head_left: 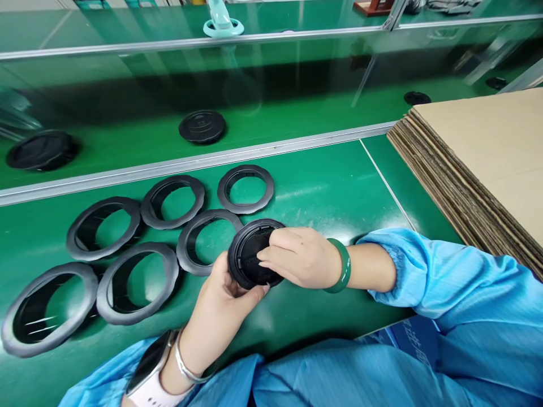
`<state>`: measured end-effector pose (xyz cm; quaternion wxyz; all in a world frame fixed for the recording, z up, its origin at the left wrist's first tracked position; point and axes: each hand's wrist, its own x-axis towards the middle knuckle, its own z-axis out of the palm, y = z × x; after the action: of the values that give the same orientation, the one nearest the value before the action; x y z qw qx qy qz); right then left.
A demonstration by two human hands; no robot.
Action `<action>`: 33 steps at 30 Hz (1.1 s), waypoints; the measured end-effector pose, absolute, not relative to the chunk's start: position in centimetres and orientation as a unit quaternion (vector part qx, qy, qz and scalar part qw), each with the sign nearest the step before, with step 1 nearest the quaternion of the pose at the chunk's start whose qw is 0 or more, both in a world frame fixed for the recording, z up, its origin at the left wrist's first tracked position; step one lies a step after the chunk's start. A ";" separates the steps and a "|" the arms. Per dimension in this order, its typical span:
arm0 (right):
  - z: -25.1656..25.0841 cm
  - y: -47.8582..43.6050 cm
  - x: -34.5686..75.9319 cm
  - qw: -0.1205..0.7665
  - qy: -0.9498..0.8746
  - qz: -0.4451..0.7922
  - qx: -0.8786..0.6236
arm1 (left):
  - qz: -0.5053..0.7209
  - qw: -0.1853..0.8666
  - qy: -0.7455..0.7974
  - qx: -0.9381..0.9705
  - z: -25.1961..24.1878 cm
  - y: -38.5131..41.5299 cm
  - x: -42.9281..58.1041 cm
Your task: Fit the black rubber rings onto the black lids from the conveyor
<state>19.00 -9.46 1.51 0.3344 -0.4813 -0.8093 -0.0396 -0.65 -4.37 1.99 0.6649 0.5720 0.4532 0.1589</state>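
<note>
My left hand (220, 314) grips a round black plastic part (246, 255) by its rim, thumb at the near edge and fingers under the far left side. The part is tilted, and its recessed inner face is turned up towards me. My right hand (303, 257) reaches in from the right, its fingers pinched together over the part's middle. Whatever lies between those fingertips is hidden. Just behind the held part, a black ring (186, 249) lies on the green table. Another black ring (269, 189) lies farther back.
Several more black rings, such as a large one (172, 277), lie on the left of the green table (322, 186). Beyond a metal strip (280, 148), black round parts like this one (202, 126) rest on a green surface. Stacked cardboard (487, 135) stands at right.
</note>
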 end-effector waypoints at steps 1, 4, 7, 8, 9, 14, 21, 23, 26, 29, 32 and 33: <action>1.5 -9.5 19.1 0.334 -0.810 -0.037 -0.480 | 0.158 0.666 0.449 0.574 2.0 -4.4 -0.7; 1.6 -9.5 19.3 0.332 -0.813 -0.034 -0.478 | 0.157 0.670 0.441 0.577 2.0 -4.5 -0.8; 1.7 -9.6 19.4 0.322 -0.815 -0.032 -0.482 | 0.152 0.669 0.444 0.576 2.0 -4.5 -0.7; 1.7 -9.7 19.4 0.320 -0.814 -0.032 -0.484 | 0.152 0.669 0.445 0.576 2.0 -4.5 -0.7; 1.7 -9.7 19.4 0.319 -0.813 -0.032 -0.486 | 0.152 0.669 0.446 0.575 2.0 -4.5 -0.6; 2.0 -10.0 19.2 0.316 -0.812 -0.041 -0.490 | 0.154 0.664 0.460 0.569 2.1 -4.5 -0.5; 2.0 -10.0 19.4 0.353 -0.825 -0.086 -0.432 | 0.169 0.664 0.456 0.568 1.8 -4.4 -0.7; 1.9 -9.9 19.5 0.359 -0.829 -0.085 -0.420 | 0.168 0.666 0.454 0.568 1.8 -4.3 -0.7; 1.8 -9.9 19.5 0.339 -0.827 -0.060 -0.444 | 0.167 0.666 0.454 0.568 2.0 -4.3 -0.5; 1.9 -9.9 19.4 0.304 -0.819 -0.020 -0.486 | 0.161 0.664 0.456 0.570 2.1 -4.3 -0.4; 2.1 -9.9 19.0 0.275 -0.817 0.008 -0.507 | 0.153 0.659 0.461 0.574 2.0 -4.3 -0.4; 2.2 -9.8 18.9 0.268 -0.817 0.011 -0.511 | 0.153 0.656 0.463 0.576 2.0 -4.3 -0.3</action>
<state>18.88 -9.84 2.24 0.2682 -0.5109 -0.8167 0.0113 -0.35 -4.26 1.97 0.6563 0.5757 0.4630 0.1531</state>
